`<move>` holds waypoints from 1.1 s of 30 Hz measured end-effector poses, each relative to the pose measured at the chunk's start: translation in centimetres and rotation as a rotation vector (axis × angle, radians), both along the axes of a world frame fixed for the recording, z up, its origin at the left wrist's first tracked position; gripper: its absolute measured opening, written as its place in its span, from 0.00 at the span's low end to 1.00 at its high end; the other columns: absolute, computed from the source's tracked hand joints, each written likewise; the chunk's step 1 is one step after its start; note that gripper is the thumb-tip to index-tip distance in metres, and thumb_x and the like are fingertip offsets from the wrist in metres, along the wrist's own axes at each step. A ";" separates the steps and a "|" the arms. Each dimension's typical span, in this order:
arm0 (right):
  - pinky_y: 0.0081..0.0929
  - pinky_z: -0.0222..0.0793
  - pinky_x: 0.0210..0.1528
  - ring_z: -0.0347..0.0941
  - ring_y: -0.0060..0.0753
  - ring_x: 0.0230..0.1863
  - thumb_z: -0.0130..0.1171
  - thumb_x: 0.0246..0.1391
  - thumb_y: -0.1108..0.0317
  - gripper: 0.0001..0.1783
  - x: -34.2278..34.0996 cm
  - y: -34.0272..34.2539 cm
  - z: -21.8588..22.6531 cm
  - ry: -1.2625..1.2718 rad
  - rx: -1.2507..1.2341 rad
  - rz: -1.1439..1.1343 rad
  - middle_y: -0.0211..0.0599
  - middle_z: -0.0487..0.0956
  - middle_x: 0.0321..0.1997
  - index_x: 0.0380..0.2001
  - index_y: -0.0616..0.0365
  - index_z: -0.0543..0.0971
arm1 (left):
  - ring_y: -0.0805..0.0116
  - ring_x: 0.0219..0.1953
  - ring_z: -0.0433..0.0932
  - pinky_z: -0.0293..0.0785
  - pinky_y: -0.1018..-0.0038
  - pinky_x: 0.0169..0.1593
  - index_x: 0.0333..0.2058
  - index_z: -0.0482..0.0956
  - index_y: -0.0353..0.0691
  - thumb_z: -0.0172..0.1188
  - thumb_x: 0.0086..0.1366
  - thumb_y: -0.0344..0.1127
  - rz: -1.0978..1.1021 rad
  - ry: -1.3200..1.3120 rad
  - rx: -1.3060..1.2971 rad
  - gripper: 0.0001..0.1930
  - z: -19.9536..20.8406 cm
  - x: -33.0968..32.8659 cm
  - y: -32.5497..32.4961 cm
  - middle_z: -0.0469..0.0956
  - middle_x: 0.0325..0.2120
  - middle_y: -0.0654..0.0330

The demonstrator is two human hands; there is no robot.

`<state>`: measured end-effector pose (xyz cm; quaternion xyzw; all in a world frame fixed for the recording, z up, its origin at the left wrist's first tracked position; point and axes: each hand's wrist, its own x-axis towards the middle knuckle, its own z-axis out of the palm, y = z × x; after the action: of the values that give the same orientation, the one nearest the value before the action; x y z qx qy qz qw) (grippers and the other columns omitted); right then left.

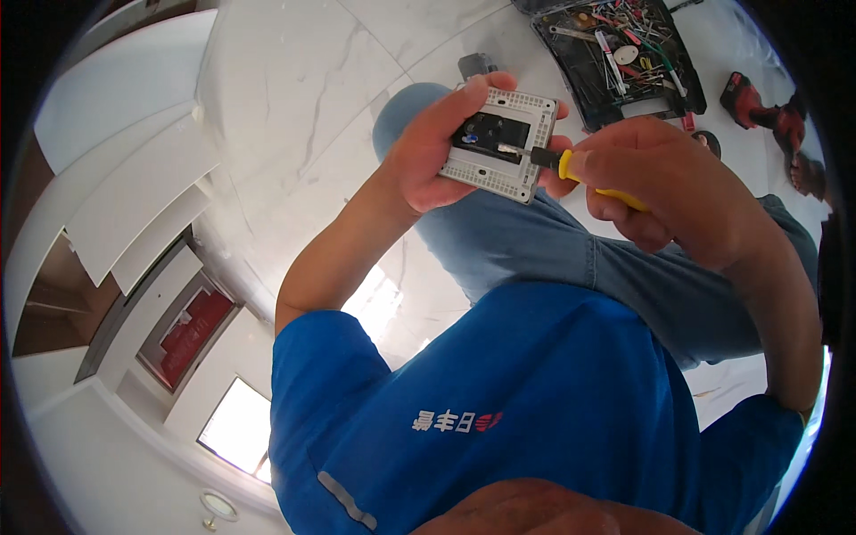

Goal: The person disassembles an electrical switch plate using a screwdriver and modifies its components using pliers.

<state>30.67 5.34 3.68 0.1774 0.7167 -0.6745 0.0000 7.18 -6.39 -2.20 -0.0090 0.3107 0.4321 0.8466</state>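
Observation:
My left hand (434,147) is closed around the edges of a square wall switch plate (484,172), its back turned up toward me. The plate has a pale gridded frame and a black box in the middle with small metal and blue parts. My right hand (655,183) grips a screwdriver (565,165) with a yellow and black handle. The screwdriver's tip points left at the black box and meets a light metal part there; whether it sits in a screw is too small to tell. Both hands are above my bent knee.
An open black toolbox (584,80) full of loose tools lies on the marble-tiled floor (303,80) at the upper right. Beside it is a red and black cordless drill (758,111). A small grey object (477,64) lies beyond my knee. White cabinets (134,187) line the left.

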 end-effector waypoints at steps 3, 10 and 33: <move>0.17 0.51 0.14 0.55 0.12 0.12 0.51 0.64 0.62 0.16 -0.6 0.4 1.5 -0.238 -0.469 0.034 0.23 0.67 0.18 0.42 0.64 0.79 | 0.45 0.62 0.71 0.79 0.53 0.55 0.56 0.73 0.56 0.53 0.71 0.53 -0.020 0.005 0.034 0.18 -0.1 0.1 -0.5 0.64 0.63 0.42; 0.14 0.47 0.12 0.54 0.10 0.11 0.51 0.65 0.59 0.18 -0.9 0.0 1.5 -0.499 -0.928 -0.153 0.20 0.64 0.16 0.44 0.64 0.79 | 0.45 0.61 0.72 0.81 0.55 0.54 0.55 0.74 0.52 0.57 0.69 0.47 -0.005 0.063 -0.090 0.18 0.6 0.6 -0.9 0.65 0.62 0.41; 0.21 0.62 0.27 0.63 0.17 0.20 0.50 0.68 0.57 0.19 -1.3 -0.9 0.0 -0.412 -0.412 0.039 0.26 0.70 0.19 0.38 0.62 0.82 | 0.49 0.57 0.76 0.84 0.59 0.51 0.51 0.74 0.52 0.59 0.68 0.44 -0.022 0.090 -0.165 0.15 0.5 0.5 -0.9 0.67 0.62 0.44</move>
<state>29.32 4.41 3.66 0.2930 0.5526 -0.7556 0.1946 7.71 -7.32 -1.73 -0.0558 0.3830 0.3959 0.8328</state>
